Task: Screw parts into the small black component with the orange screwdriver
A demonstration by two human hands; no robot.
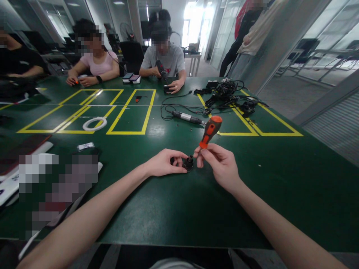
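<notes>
A small round black part (189, 163) sits on the green table, with a short cylinder standing up from it. My left hand (167, 163) is closed on its left side, thumb and index finger pinching it. Just right of the part, my right hand (220, 162) holds a screwdriver (211, 130) with an orange and black handle. The handle points up and leans right, gripped near its lower end. The screwdriver's shaft and tip are hidden by the fingers or too small to make out.
Beyond my hands lie a silver and black pen-shaped power tool (187, 117) and tangled black cables (227, 91). A white ring (94, 123) and a small white packet (85, 146) lie left. People sit across the green table (134, 220), one holding a drill (162, 70).
</notes>
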